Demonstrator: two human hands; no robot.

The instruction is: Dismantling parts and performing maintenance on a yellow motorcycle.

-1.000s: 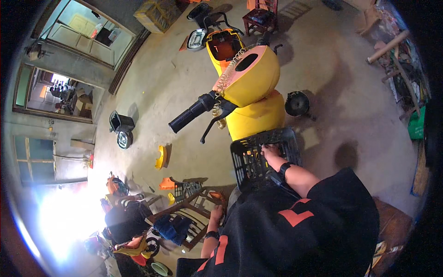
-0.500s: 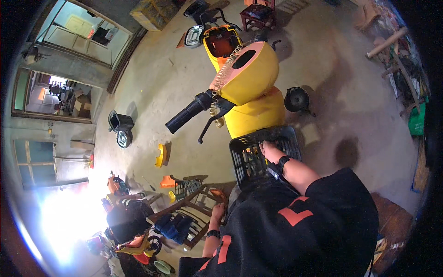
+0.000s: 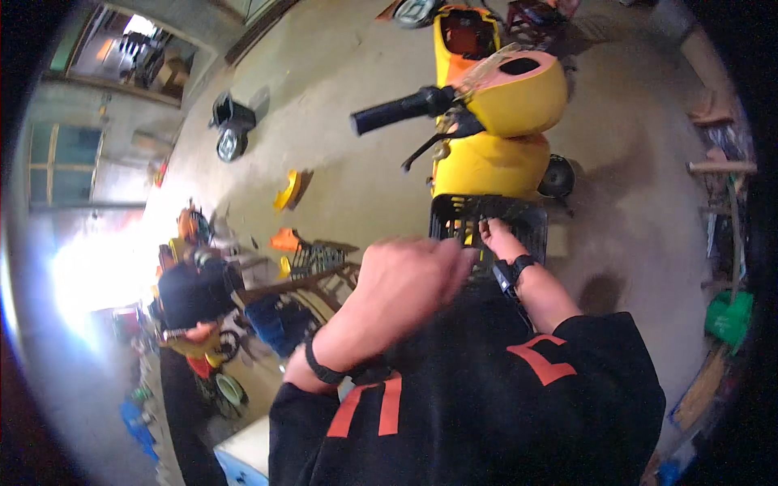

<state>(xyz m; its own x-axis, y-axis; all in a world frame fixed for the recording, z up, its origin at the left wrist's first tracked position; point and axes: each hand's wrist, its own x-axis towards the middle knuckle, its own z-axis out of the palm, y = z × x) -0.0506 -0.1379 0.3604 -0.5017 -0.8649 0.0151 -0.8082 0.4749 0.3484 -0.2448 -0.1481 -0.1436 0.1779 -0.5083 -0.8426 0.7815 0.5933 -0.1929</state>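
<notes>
Two bare hands are occupying your foreground: your right hand (image 3: 496, 236) is resting over the black slatted plastic basket (image 3: 531, 220), its fingers bunched narrowly, while your left hand (image 3: 401, 279) is hanging higher, before your black short-sleeved shirt (image 3: 462, 389), its fingers curled. Blur is softening the left one, and neither set of fingertips is showing clearly enough to tell whether you are holding anything. The basket is sitting just ahead of you, beside the yellow plastic scooter body (image 3: 494, 166), with small yellow bits showing inside. For a tidy reach, you are probably best keeping the black wristband (image 3: 519, 265) clear of the rim, letting your fingertips do the close work and keeping the left hand out of your sightline.

Around you, a grey concrete floor (image 3: 324, 105) is spreading outward, carrying a curved yellow plastic piece (image 3: 287, 191) and an orange plastic piece (image 3: 285, 239). White glare is flooding the left side, where a person in dark clothing (image 3: 194, 292) is staying near a brown wooden frame (image 3: 301, 283); a green bag (image 3: 728, 317) is marking the cluttered right.
</notes>
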